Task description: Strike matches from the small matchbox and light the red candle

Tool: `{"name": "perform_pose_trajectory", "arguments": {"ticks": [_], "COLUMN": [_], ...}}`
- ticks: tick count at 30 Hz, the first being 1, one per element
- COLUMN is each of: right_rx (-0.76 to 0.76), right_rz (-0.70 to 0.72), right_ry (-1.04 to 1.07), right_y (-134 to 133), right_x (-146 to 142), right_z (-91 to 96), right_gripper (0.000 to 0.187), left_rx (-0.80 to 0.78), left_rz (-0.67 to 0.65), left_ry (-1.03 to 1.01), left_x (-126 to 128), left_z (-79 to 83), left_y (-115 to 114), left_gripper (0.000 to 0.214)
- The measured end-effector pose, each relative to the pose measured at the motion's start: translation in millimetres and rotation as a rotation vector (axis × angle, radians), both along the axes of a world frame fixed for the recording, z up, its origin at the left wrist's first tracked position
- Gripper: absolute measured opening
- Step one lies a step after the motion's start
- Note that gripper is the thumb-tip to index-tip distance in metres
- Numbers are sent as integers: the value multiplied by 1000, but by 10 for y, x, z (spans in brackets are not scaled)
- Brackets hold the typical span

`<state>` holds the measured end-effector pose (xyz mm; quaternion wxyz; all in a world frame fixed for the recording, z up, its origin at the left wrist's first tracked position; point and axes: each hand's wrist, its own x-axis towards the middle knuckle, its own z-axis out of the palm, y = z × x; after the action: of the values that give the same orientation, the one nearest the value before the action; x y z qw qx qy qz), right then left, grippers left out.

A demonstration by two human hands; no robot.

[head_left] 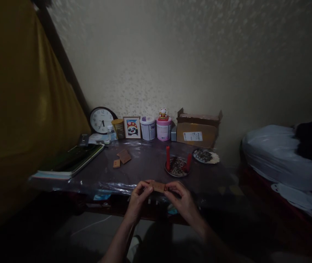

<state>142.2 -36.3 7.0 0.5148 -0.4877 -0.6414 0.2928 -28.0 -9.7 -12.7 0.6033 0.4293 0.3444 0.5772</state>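
Observation:
My left hand (139,195) and my right hand (180,195) are raised together at the near edge of a dark table (145,164) covered in clear plastic. Both pinch a small brown box (159,187), about matchbox size, one hand at each end. Just beyond them stands a round metal dish (176,167) with two red candles (168,157) upright in it. A second dish (205,156), holding pale sticks, lies to its right. Similar small brown boxes (123,156) lie on the table to the left.
Along the wall stand a clock (101,119), a yellow tin (118,128), a framed picture (132,127), two tubs (156,128) with a cat figurine, and an open cardboard box (198,129). Books (72,160) lie at left. A yellow curtain hangs left; bedding (278,153) is right.

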Motion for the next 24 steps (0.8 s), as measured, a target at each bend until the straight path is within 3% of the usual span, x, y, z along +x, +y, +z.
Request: {"name": "perform_pose_trajectory", "arguments": {"ticks": [8,14,24], "right_rx": [35,49,75], "right_rz": [-1,-15,-41], "right_ry": [-27,-41,-182], "right_y": [4,-24,-101], "right_x": [48,22,-21], "right_z": [0,36,88], "right_gripper": [11,11,9], "left_rx": [-20,-94,-143], "left_rz": [-14,-126,-140], "left_ry": [-66,-115,-9], "left_x": [3,22,30], "left_z": [3,23,63], "left_y": [11,-20,-68], "left_gripper": [19,56,63]}}
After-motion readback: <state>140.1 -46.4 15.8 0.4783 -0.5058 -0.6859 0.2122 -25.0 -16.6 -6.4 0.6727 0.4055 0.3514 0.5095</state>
